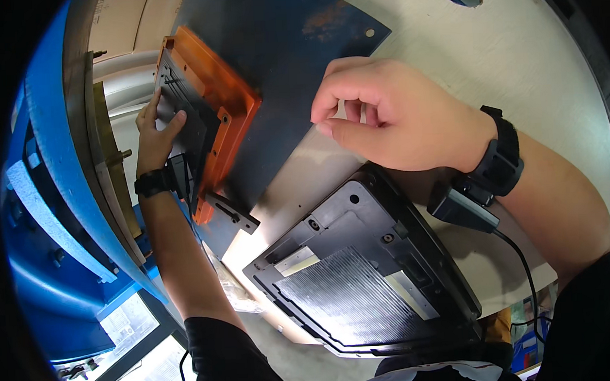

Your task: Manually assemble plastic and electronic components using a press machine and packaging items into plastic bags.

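Left grip (156, 139) (fingers spread) touched the dark panel (197, 124), long axis roughly along left edge of tabletop (531, 65); right grip (397, 115), pressed together, hung farther off.

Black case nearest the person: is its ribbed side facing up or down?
Facing up: the black case shows its ribbed panel to the head camera, which looks down.

Orange frame (238, 101), dark-grey plate (191, 103) — black case (337, 220), striped silver panel (354, 297)
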Available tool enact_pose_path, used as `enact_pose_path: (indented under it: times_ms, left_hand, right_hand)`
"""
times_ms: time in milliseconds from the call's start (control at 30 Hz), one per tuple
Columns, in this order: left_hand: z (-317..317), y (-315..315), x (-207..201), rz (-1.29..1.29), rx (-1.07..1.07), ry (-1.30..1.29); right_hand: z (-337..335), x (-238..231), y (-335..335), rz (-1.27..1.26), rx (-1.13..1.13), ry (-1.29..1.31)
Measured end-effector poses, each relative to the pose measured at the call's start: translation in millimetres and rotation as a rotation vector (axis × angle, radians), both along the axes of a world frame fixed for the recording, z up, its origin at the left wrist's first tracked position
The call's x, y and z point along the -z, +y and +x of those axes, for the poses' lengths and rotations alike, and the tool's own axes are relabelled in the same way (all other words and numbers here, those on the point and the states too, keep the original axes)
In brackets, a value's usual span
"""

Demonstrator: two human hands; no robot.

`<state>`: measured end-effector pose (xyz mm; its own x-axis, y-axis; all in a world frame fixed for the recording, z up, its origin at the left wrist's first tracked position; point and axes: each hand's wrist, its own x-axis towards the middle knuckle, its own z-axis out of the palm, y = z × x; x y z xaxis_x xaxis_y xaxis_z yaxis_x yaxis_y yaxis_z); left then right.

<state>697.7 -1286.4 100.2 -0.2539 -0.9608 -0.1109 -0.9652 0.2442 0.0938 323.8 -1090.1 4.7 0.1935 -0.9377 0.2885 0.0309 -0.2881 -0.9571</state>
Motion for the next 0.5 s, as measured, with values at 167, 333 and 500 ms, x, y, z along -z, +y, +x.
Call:
enact_pose_path:
  times_ms: [167, 333, 500]
  left_hand:
    - [-9.0, -1.7, 5.0, 0.093, 0.058, 0.123]
    - [-6.3, -14.3, -5.2, 0.126, 0.043, 0.124]
    - [-9.7, -28.1, -7.2, 0.081, 0.048, 0.048]
  right_hand:
    - [-3.7, 3.4, 0.3, 0.045, -0.025, -0.013]
    - [0.3, -0.2, -2.0, 0.009, -0.005, -0.020]
    - [0.3, 1.4, -5.4, 0.006, 0.001, -0.008]
